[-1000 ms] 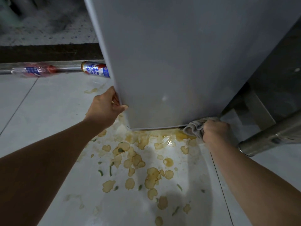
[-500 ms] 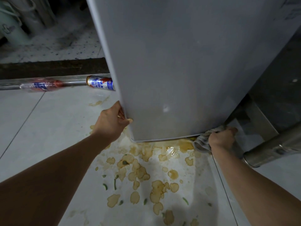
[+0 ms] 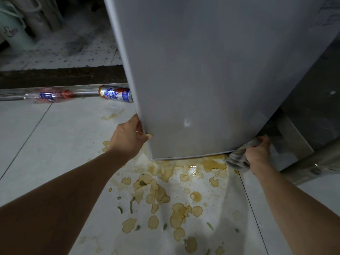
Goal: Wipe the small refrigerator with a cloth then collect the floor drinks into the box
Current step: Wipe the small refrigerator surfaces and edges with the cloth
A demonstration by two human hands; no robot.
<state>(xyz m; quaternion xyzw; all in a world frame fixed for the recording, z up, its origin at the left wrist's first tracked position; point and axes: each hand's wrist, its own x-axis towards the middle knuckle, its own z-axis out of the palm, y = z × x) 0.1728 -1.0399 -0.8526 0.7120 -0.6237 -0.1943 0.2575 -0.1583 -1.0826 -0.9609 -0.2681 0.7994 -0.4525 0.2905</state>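
Note:
The small grey refrigerator (image 3: 211, 74) fills the upper middle of the head view, seen from above. My left hand (image 3: 128, 137) grips its lower left edge, fingers curled behind the panel. My right hand (image 3: 257, 153) holds a bunched grey cloth (image 3: 237, 159) against the fridge's lower right corner. A drink can (image 3: 116, 93) lies on its side on the floor just left of the fridge. A clear plastic bottle (image 3: 47, 96) with a red and blue label lies further left. No box is in view.
Brown liquid spill (image 3: 165, 196) with green bits spreads over the white floor tiles below the fridge. A metal rail (image 3: 82, 92) and dark threshold run along the back. A steel unit (image 3: 312, 129) stands close on the right. Pale containers (image 3: 12, 34) sit at top left.
Both hands have shifted slightly down and right in the view as the camera tilted. The cloth stays at the fridge's lower right corner; the left hand keeps its grip.

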